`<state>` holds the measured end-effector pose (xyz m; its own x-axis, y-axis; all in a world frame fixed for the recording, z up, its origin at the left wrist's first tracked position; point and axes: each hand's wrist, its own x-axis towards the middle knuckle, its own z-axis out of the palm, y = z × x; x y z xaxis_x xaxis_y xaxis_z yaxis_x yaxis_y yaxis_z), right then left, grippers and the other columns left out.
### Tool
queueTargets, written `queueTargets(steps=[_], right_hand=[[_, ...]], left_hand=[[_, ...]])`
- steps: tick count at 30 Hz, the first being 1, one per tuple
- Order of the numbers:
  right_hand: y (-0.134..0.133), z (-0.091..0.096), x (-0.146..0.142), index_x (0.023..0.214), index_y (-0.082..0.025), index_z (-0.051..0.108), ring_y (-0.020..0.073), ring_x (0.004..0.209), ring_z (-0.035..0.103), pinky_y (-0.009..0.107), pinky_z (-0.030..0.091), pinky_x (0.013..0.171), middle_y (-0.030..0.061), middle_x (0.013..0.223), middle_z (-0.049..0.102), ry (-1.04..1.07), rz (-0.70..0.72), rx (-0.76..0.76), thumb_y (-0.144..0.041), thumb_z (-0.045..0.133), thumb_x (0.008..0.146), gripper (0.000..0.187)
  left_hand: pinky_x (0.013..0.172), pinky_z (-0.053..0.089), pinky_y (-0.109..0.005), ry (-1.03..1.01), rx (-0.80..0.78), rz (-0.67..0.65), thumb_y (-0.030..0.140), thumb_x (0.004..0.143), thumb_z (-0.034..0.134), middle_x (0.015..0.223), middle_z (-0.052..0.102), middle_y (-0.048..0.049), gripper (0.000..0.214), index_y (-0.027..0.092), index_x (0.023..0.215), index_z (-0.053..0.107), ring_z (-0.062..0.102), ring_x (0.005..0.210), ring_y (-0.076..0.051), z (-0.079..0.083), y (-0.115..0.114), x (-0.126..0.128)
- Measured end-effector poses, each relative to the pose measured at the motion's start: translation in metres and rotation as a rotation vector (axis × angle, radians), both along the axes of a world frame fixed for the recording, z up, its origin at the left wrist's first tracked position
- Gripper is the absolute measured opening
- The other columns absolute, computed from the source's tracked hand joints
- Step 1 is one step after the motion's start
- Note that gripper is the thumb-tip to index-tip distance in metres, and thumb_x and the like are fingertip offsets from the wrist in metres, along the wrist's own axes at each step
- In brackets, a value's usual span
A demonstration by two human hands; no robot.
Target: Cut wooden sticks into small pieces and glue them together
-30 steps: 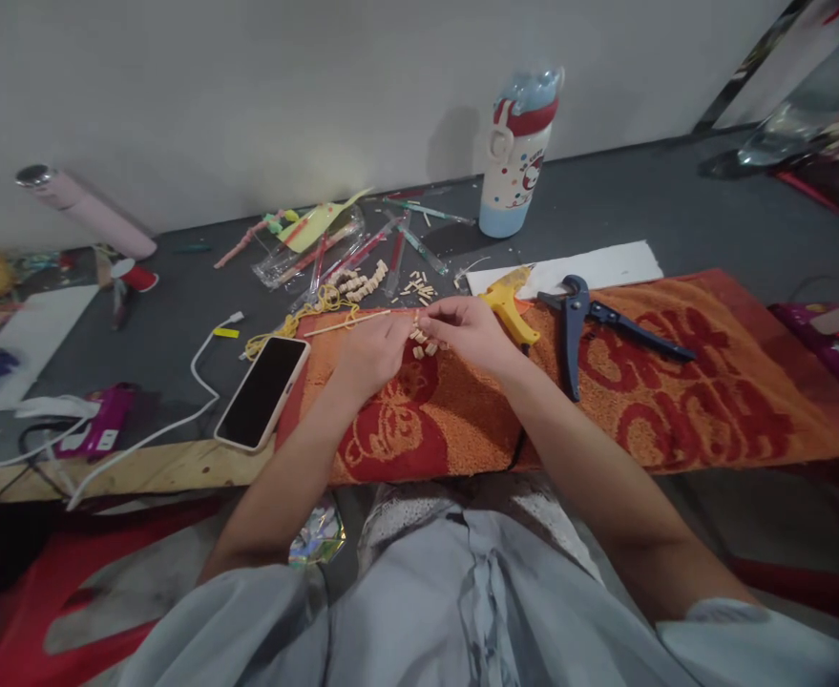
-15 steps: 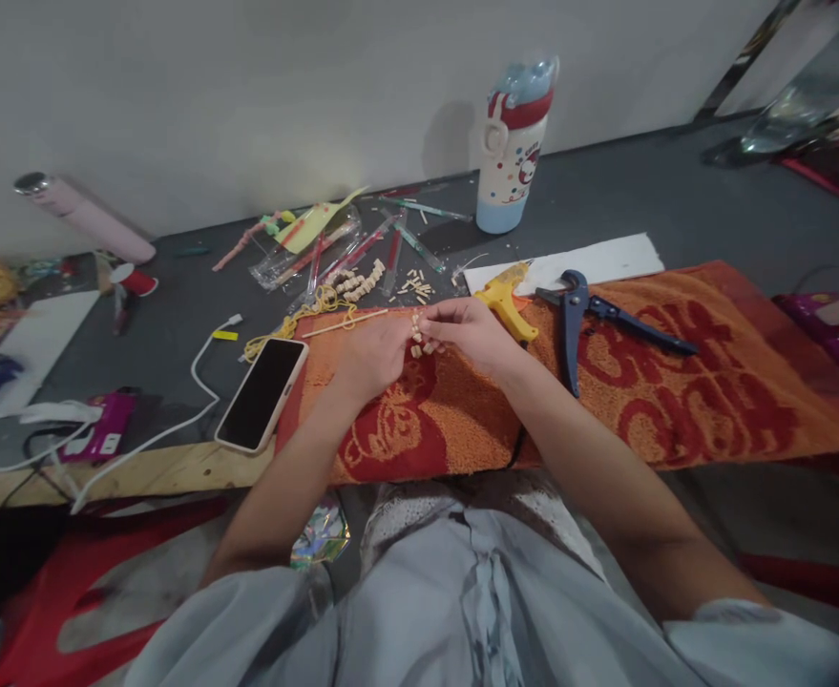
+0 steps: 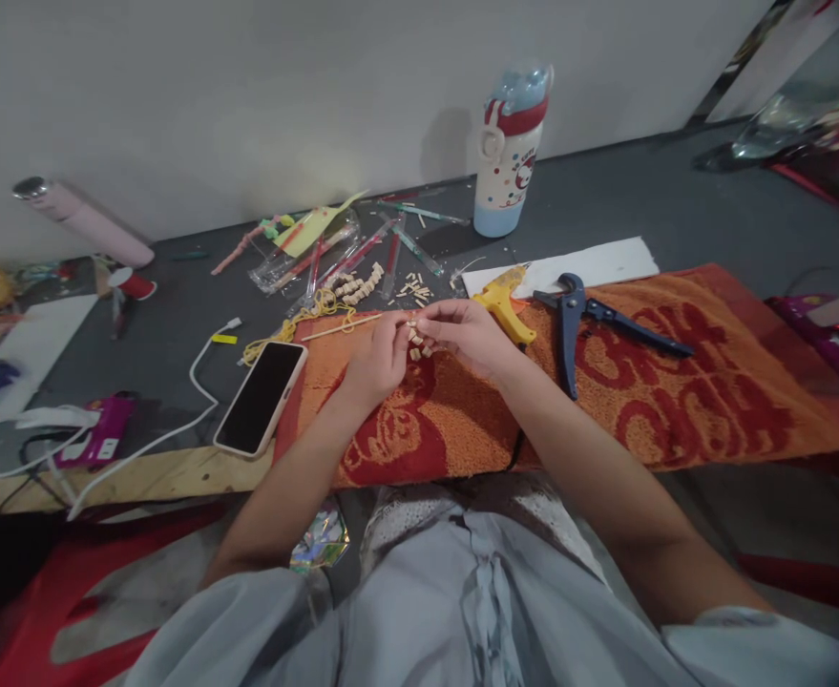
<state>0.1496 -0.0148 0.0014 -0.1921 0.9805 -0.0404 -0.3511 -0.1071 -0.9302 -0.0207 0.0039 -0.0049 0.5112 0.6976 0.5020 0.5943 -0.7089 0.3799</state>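
Observation:
My left hand (image 3: 380,361) and my right hand (image 3: 466,334) meet over an orange and red towel (image 3: 476,420). Between their fingertips is a small string of pale wooden pieces (image 3: 415,336), pinched from both sides. A few of its pieces hang below the fingers; the rest is hidden. Behind my left hand lie a thin wooden stick (image 3: 340,326) and yellow cord (image 3: 276,336). Farther back are a finished-looking strand of pale pieces (image 3: 362,286) and a scatter of short cut sticks (image 3: 413,288). Right of my right hand rests a yellow glue gun (image 3: 506,305).
A blue pipe cutter (image 3: 571,329) lies on the towel, near a white board (image 3: 569,269). A phone (image 3: 262,396) and white cable (image 3: 200,372) lie to the left. A patterned bottle (image 3: 509,157) stands at the back; a pink flask (image 3: 86,224) leans against the wall.
My left hand has turned slightly, its fingers now higher against the pale pieces. My right hand stays almost in place, still pinching them.

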Motion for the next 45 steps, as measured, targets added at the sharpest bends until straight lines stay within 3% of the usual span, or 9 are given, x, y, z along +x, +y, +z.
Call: queueTargets(steps=[7,14,25,35,45], right_hand=[[0.0000,-0.0013,0.0013,0.074,-0.018,0.066,0.0082,0.059,0.050,0.025,0.040,0.059,-0.0035,0.065,0.059,0.009,0.033,0.041,-0.041,0.083,0.064,0.030],[0.0017,-0.0070,-0.0019,0.077,-0.018,0.067,0.0082,0.059,0.050,0.025,0.040,0.058,-0.0030,0.066,0.061,-0.012,0.013,0.112,-0.040,0.082,0.065,0.030],[-0.0002,-0.0021,-0.0055,0.077,-0.018,0.063,0.0079,0.056,0.050,0.026,0.043,0.057,-0.0037,0.068,0.060,-0.134,-0.030,0.208,-0.048,0.080,0.067,0.036],[-0.0007,-0.0020,-0.0018,0.076,-0.016,0.065,0.0085,0.059,0.049,0.025,0.039,0.058,-0.0027,0.064,0.058,-0.173,0.030,0.169,-0.049,0.073,0.072,0.034],[0.0016,-0.0037,0.0007,0.074,-0.017,0.065,0.0090,0.061,0.048,0.026,0.039,0.061,-0.0026,0.065,0.057,-0.169,0.070,0.119,-0.051,0.075,0.070,0.035]], left_hand=[[0.072,0.049,-0.032,-0.052,0.043,0.006,0.028,0.100,0.035,0.091,0.063,-0.0068,0.013,0.021,0.101,0.045,0.061,0.082,-0.017,-0.0006,-0.0029,-0.0017],[0.076,0.051,-0.034,-0.106,0.095,-0.009,0.034,0.102,0.028,0.088,0.060,-0.0054,0.020,0.022,0.099,0.044,0.059,0.082,-0.017,-0.0030,-0.0029,0.0017],[0.074,0.049,-0.033,-0.136,0.021,-0.004,0.034,0.102,0.030,0.086,0.062,-0.0049,0.022,0.022,0.095,0.046,0.058,0.080,-0.017,-0.0039,-0.0012,0.0032],[0.064,0.046,-0.031,-0.145,-0.080,-0.027,0.036,0.101,0.030,0.076,0.057,-0.0013,0.022,0.023,0.091,0.044,0.054,0.067,-0.015,-0.0059,0.0012,0.0032],[0.067,0.048,-0.032,-0.032,-0.071,-0.019,0.038,0.103,0.025,0.081,0.059,-0.0030,0.026,0.023,0.094,0.044,0.057,0.071,-0.016,-0.0092,0.0049,0.0002]])
